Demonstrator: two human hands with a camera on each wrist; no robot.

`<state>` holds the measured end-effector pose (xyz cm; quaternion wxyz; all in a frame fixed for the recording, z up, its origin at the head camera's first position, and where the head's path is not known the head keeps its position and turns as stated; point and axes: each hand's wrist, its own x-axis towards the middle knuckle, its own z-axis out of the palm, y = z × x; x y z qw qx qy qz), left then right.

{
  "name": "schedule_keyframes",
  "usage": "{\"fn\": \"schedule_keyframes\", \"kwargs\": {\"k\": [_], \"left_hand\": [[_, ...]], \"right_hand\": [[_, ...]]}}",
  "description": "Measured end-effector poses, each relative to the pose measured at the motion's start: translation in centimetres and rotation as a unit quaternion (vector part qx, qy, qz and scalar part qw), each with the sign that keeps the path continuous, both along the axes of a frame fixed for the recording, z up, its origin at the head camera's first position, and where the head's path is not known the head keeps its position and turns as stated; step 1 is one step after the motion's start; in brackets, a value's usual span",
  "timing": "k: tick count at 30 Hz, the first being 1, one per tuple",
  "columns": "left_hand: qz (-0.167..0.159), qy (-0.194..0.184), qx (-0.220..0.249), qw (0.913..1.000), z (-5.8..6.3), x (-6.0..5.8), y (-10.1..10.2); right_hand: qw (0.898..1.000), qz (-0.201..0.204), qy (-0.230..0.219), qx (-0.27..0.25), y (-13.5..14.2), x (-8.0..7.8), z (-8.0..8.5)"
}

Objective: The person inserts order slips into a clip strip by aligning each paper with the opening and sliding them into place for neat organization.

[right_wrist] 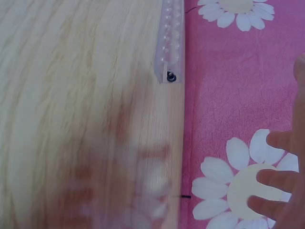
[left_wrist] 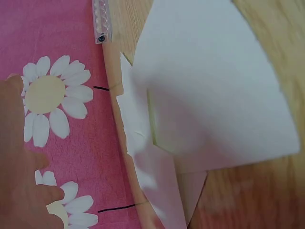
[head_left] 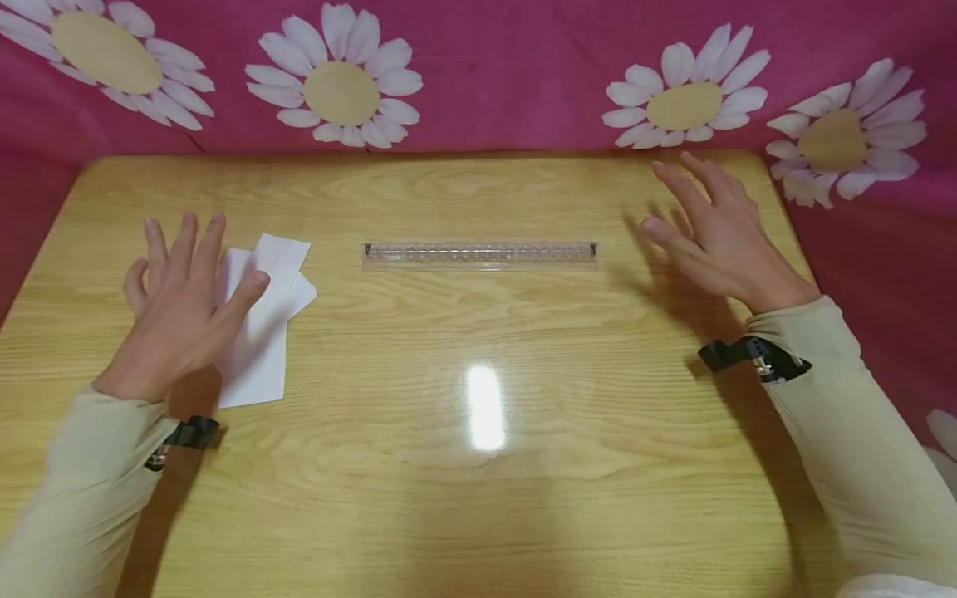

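Observation:
My left hand (head_left: pixel 175 311) is over the left part of the table, its fingers spread and nothing held. Beneath and beside it lie several overlapping pieces of white paper (head_left: pixel 262 357), partly hidden by the hand; the left wrist view shows the paper (left_wrist: pixel 214 105) up close. My right hand (head_left: pixel 721 237), fingers apart, is above the far right of the table and holds nothing. Between the hands, farther back, lies a long clear plastic strip (head_left: pixel 480 253) with a row of small cells and a dark fastener at each end. One end of that strip (right_wrist: pixel 170 43) shows in the right wrist view.
The wood-grain table (head_left: pixel 419 349) has a glossy top that reflects a light. Pink cloth (head_left: pixel 508 75) with white daisies hangs along the back edge and both sides. A black wrist strap (head_left: pixel 755 357) circles each sleeve.

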<state>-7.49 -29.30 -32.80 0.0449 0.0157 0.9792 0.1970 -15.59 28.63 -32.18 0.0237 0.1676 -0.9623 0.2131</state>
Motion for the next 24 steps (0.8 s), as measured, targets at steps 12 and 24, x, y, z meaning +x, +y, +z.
{"fn": "schedule_keyframes", "kwargs": {"k": [12, 24], "left_hand": [[-0.003, 0.012, 0.004, 0.9999, 0.2, -0.2, 0.2], [-0.007, 0.015, 0.008, 0.9998, -0.1, -0.3, 0.4]], "right_hand": [[0.999, 0.041, 0.012, -0.015, -2.1, -1.5, -0.5], [0.997, 0.077, -0.011, 0.023, -4.5, -2.5, -0.7]]}}
